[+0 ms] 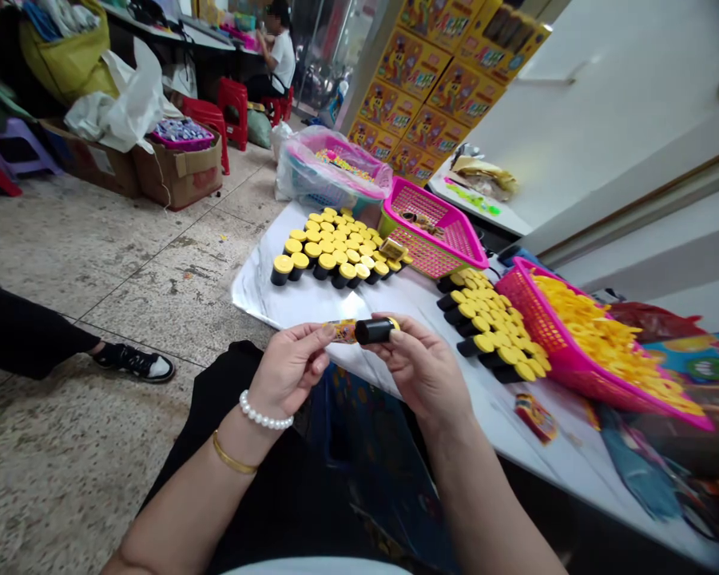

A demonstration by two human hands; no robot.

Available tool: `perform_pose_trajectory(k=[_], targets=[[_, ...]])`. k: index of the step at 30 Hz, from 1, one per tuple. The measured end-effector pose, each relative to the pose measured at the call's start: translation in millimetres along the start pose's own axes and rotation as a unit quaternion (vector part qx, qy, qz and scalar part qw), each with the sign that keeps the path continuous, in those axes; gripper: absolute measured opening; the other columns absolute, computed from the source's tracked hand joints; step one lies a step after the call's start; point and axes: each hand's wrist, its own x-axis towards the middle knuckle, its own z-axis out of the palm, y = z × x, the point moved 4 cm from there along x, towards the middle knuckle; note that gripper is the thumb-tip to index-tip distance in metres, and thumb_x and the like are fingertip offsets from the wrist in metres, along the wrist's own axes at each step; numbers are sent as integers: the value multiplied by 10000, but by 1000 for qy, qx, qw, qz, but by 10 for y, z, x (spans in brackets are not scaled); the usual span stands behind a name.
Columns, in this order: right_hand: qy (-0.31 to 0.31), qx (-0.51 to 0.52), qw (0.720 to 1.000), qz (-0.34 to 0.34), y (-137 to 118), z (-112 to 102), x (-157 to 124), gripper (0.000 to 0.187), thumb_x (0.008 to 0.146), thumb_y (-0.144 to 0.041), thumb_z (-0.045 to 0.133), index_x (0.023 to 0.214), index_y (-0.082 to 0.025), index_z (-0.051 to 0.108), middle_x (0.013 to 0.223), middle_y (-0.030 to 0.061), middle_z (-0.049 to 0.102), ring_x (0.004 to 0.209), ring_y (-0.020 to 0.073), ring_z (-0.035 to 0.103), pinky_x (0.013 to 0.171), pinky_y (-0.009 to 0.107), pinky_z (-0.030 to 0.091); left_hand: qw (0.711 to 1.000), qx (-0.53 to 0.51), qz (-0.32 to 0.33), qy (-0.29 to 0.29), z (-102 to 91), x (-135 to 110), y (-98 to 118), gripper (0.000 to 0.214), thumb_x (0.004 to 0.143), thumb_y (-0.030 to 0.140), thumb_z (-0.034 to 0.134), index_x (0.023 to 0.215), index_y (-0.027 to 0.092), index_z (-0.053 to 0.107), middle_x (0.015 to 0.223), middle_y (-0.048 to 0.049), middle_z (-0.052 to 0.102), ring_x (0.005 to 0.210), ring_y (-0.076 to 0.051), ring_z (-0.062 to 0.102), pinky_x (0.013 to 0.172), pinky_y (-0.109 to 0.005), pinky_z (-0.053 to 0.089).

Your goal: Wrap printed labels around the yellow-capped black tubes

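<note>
My left hand (291, 369) pinches a small printed label (343, 330) between thumb and fingertips and my right hand (423, 371) closes round a smooth black tube (375, 330), both over my lap just off the near edge of the table (311, 307), where a glossy white strip lies bare. Beyond stand rows of yellow-capped tubes (335, 247), and a pink mesh basket (539, 327) of yellow caps (605, 339) sits to my right. The label's print is too blurred to read.

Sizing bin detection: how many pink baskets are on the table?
2. One basket, nearly empty, sits beside the far tube cluster; the other basket, full of yellow caps, at the right. A bagged tub behind shows a pink rim, possibly a third.
</note>
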Motion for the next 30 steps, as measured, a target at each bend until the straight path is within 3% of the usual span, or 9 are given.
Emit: perform_pose_trajectory(k=[4, 9, 11, 14, 18, 23, 26, 28, 30], targets=[[39, -111, 989, -95, -61, 18, -10, 223, 800, -361, 758, 969, -222, 720, 926, 37, 748, 860, 196, 716, 846, 391, 605, 1000, 6, 16, -3, -5, 23, -23, 401, 556, 312, 910, 730, 132, 597, 466, 73, 497, 335, -9, 347, 308, -122, 114], [6, -216, 950, -227, -149, 87, -192, 263, 816, -250, 741, 1073, -231, 686, 1161, 85, 718, 1095, 245, 692, 1020, 466, 543, 999, -10, 39, -3, -23, 52, -22, 355, 620, 294, 871, 790, 106, 623, 622, 20, 617, 344, 8, 375, 306, -121, 136], [24, -249, 935, -253, -139, 76, -243, 294, 819, -239, 736, 1107, -237, 677, 1175, 90, 711, 1118, 250, 683, 1038, 476, 531, 999, -6, 31, -6, -25, 57, -31, 343, 632, 294, 861, 769, 108, 607, 628, 14, 623, 332, 11, 365, 303, -124, 136], [67, -279, 926, -247, -121, 40, -255, 295, 809, -258, 750, 1098, -234, 691, 1102, 82, 736, 1031, 239, 710, 988, 454, 561, 1000, 6, 26, -12, -13, 59, -50, 357, 643, 316, 855, 766, 119, 583, 640, 5, 634, 321, 10, 363, 304, -127, 137], [90, -167, 962, -199, -147, -5, -208, 209, 840, -326, 725, 1025, -229, 711, 1049, 74, 763, 982, 231, 729, 919, 422, 589, 1000, -5, 28, -10, 2, 61, -74, 364, 649, 316, 855, 808, 124, 590, 584, 42, 574, 338, 2, 371, 312, -121, 126], [3, -134, 985, -113, -111, 92, -149, 190, 817, -342, 739, 952, -214, 698, 1023, 81, 778, 932, 235, 745, 857, 407, 609, 999, -35, 20, -17, 32, 53, -55, 327, 637, 251, 854, 799, 96, 616, 641, 39, 581, 359, 25, 355, 324, -114, 143], [34, -189, 972, -139, -105, 135, -180, 180, 816, -312, 730, 954, -212, 671, 1029, 92, 774, 921, 233, 747, 859, 406, 607, 999, -28, 25, -22, 44, 44, -44, 349, 615, 268, 867, 800, 87, 632, 667, 23, 608, 364, 25, 360, 325, -118, 147], [66, -229, 954, -181, -119, 157, -213, 212, 811, -289, 730, 996, -219, 654, 1083, 96, 759, 963, 231, 736, 891, 408, 595, 999, -10, 39, -12, 37, 34, -41, 371, 615, 316, 872, 801, 98, 637, 600, 34, 584, 358, 11, 362, 327, -124, 138], [59, -234, 951, -195, -113, 180, -220, 213, 815, -286, 720, 1001, -229, 633, 1041, 81, 761, 908, 215, 737, 828, 375, 606, 998, 14, 56, -2, 32, 16, -35, 386, 631, 383, 864, 781, 112, 633, 494, 54, 528, 338, 0, 330, 331, -132, 122]])
